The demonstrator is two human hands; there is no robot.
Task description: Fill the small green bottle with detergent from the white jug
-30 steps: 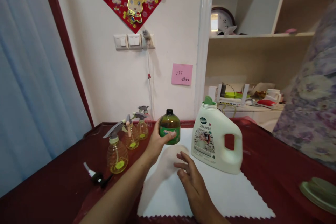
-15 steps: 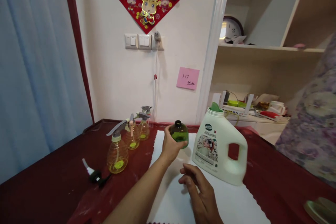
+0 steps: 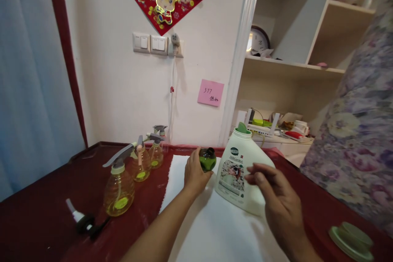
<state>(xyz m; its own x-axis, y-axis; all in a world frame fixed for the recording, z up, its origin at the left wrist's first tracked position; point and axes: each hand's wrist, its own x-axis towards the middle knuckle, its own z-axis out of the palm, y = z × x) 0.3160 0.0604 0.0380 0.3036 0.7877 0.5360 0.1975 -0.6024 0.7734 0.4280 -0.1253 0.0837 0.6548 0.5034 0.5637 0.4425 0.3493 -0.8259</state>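
Right, the left hand (image 3: 194, 172) has its fingers wrapped round a small round green plastic bottle (image 3: 207, 159), holding it at the far edge of the white cloth (image 3: 211, 233), tipped a little, dark neck uppermost. From here I can't tell whether its base touches the cloth. Just beside it, to the right, stands a big cream plastic jug with a picture label and a green top (image 3: 232, 172). It sits upright on the same cloth. The right hand (image 3: 278, 202) is up in front of the jug's right side, fingers loose and spread, holding nothing, and I can't say if the fingertips touch the jug. So the step in hand, as I read it, is a steady hold on the little bottle while the free hand hovers at the jug. Any grip on that jug would call for the handle, which is hidden behind the hand at present, and for the small bottle to be kept level. Over to the left, on the dark red surface (image 3: 46, 213), three amber spray bottles (image 3: 119, 190) stand in a row, well apart from the hands. A black and white pump head (image 3: 83, 223) lies on its side in front of them. A pale green lid (image 3: 351, 239) lies far right, and someone in a floral garment (image 3: 353, 143) is close by there.
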